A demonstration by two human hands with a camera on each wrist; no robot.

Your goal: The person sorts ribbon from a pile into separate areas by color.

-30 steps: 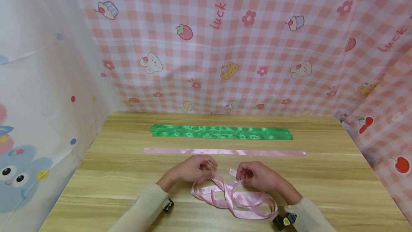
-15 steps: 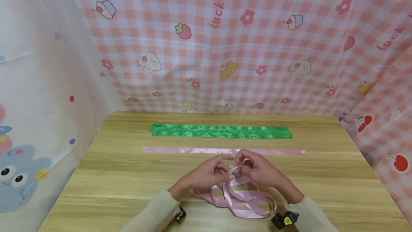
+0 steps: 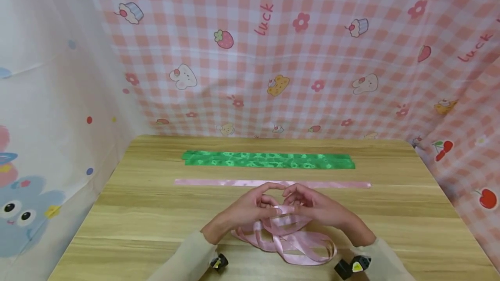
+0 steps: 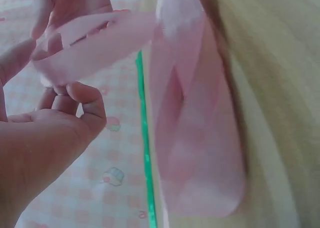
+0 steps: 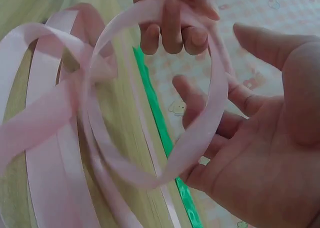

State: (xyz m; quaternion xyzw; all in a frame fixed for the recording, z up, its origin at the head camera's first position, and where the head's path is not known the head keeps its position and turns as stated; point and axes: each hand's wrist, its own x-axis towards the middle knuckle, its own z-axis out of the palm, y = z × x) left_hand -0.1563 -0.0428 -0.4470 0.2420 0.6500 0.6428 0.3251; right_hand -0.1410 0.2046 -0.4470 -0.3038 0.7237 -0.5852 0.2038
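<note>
A heap of pink satin ribbon (image 3: 308,246) lies in loose coils on the wooden table, below both hands. A loop of it rises between them, largest in the right wrist view. My left hand (image 3: 250,205) holds the loop's upper part, its fingertips bent over the band and the thumb on it. My right hand (image 5: 260,133) faces the loop with its palm; thumb and fingers stand spread apart, and the band crosses in front of the fingers. The uppermost fingertips of both hands nearly meet. The ribbon's ends are hidden among coils and fingers.
Farther back, a straight pink ribbon strip (image 3: 218,182) lies flat across the table (image 3: 129,229). Beyond it are green patterned ribbon strips (image 3: 269,160), side by side. A pink checked cloth (image 3: 250,55) hangs behind the table, and a white printed cloth (image 3: 47,77) at the left.
My left hand has moved right, from the heap's left side to my right hand. The ribbon end that stuck out at my right hand no longer shows; a loop now stands between the hands.
</note>
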